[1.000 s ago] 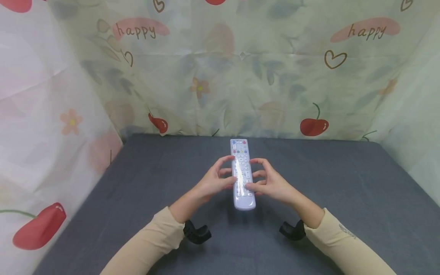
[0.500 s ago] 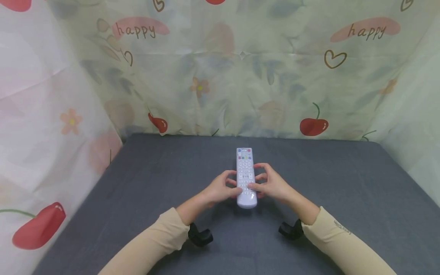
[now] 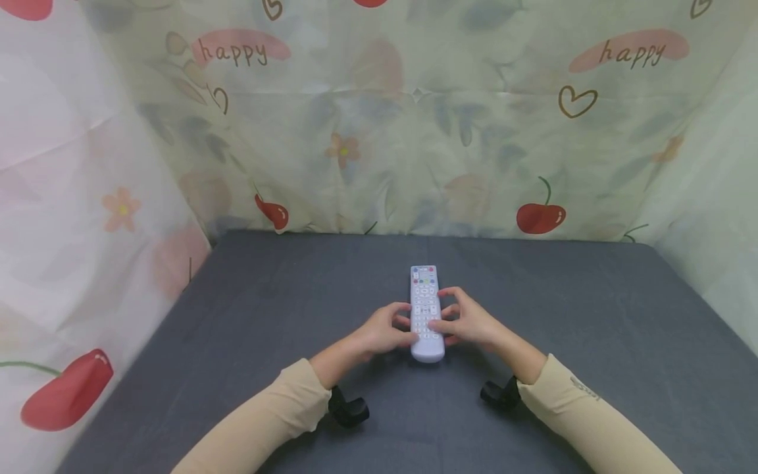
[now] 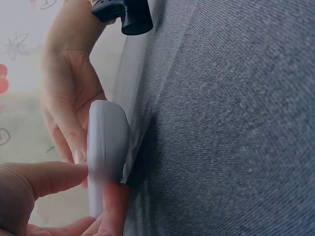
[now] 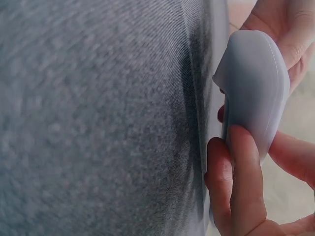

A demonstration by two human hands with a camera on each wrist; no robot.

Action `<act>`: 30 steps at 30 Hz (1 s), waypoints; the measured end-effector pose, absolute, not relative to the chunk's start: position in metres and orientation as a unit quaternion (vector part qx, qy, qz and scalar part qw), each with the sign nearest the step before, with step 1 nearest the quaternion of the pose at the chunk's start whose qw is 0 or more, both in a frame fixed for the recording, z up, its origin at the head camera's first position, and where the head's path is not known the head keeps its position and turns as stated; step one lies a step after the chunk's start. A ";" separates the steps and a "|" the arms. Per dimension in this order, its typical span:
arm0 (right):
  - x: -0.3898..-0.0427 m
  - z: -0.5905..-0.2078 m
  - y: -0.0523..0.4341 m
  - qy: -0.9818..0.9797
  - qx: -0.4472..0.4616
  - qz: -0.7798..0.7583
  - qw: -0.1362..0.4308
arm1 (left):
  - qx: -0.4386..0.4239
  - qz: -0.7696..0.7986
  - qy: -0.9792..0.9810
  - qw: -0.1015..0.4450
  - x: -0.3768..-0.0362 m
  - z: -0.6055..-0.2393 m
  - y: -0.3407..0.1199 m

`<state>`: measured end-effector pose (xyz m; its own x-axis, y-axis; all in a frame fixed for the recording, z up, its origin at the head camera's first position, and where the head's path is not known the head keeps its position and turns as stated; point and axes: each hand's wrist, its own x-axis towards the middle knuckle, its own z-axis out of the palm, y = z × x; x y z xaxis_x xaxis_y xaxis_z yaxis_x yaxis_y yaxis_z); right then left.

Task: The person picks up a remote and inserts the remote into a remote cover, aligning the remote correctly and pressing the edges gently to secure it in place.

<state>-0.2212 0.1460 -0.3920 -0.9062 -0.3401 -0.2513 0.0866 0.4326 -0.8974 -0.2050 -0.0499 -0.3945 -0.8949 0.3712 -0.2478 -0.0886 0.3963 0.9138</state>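
A white remote control (image 3: 425, 303) with several small buttons, a few of them coloured, is held between both hands, its long side pointing away from the person. My left hand (image 3: 385, 329) grips its left edge, thumb on the front face and fingers curled to the underside. On the opposite edge my right hand (image 3: 470, 319) pinches it the same way, thumb over the lower buttons. In the left wrist view the rounded near end of the remote (image 4: 109, 137) stands close over the cloth. The right wrist view shows fingertips (image 5: 243, 142) against its back.
A dark grey cloth (image 3: 284, 289) covers the table. Behind it hangs a curtain (image 3: 414, 164) printed with cherries and hearts, and another white sheet (image 3: 118, 263) lines the left side. Black wrist mounts (image 3: 348, 408) sit under both forearms.
Both hands have brought the remote lower and slightly to the right, its far end coming nearer to the person. The left hand's grip is now closer to the remote's near end.
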 end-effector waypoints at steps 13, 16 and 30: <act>-0.224 -0.396 0.146 0.843 -0.072 -0.492 0.203 | 0.091 0.512 0.826 0.216 -0.205 -0.398 -0.049; -0.224 -0.396 0.146 0.851 -0.076 -0.481 0.199 | 0.092 0.515 0.823 0.222 -0.205 -0.399 -0.049; -0.226 -0.385 0.155 0.862 -0.096 -0.462 0.183 | 0.122 0.479 0.847 0.196 -0.216 -0.389 -0.068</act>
<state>-0.2259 0.1546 -0.3845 -0.9143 -0.3351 -0.2277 0.0040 0.5547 -0.8320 -0.2162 -0.0675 -0.3886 -0.8931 0.3947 -0.2156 0.0191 0.5121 0.8587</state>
